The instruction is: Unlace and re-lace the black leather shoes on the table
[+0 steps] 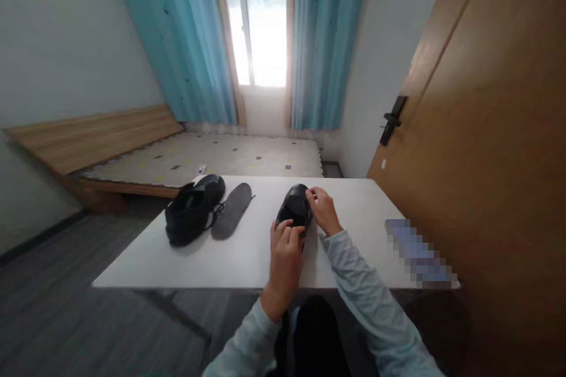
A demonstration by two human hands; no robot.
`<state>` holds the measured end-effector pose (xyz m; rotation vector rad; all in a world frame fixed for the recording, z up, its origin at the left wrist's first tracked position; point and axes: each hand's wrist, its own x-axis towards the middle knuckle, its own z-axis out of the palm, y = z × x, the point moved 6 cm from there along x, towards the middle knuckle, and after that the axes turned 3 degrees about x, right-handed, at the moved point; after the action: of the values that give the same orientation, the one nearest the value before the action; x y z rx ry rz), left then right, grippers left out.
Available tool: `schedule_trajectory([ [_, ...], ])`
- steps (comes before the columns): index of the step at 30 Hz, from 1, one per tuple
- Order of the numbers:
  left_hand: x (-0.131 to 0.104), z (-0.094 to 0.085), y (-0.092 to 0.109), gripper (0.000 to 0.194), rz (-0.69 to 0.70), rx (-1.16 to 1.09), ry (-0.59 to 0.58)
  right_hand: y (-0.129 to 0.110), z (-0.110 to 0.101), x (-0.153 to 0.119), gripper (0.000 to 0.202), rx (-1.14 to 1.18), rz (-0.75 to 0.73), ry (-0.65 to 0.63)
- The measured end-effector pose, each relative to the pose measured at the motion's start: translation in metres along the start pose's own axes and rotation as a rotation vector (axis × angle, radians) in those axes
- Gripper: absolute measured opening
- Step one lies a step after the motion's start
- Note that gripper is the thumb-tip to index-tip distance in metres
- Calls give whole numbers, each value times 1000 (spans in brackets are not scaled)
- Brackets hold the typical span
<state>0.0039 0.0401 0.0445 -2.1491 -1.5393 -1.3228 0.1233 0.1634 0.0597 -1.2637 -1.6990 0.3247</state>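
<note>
A black shoe (295,201) lies on the white table in front of me, its toe pointing away. My left hand (285,250) grips the heel end, with the fingers curled over the rim of its opening. At the upper right side of the same shoe, my right hand (323,209) has its thumb and fingertips pinched against the edge; exactly what they pinch is too small to make out. Left of it lies a flat grey insole (233,210). Beside the insole stands another black shoe (194,209), with a dark lace trailing next to it.
The white table (349,265) reaches to the bed's near side. A blurred flat item (418,250) lies at its right edge. Behind are a bed (247,150), blue curtains (329,41) and a window. A wooden door (481,129) stands close on the right.
</note>
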Motion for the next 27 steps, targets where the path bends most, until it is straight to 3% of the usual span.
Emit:
schedule_trajectory([
  [8,1,2,14,17,-16,69,36,-5,3,-3,24,10,-38,-69],
  [16,15,-6,14,22,13,145,-164,-6,6,-5,20,-10,-104,-107],
  [22,30,-25,-10,23,46,-47,-209,-5,7,-5,20,-20,-104,-108],
  [27,42,-40,-56,27,-27,-155,-189,-6,7,-5,19,-18,-108,-111],
])
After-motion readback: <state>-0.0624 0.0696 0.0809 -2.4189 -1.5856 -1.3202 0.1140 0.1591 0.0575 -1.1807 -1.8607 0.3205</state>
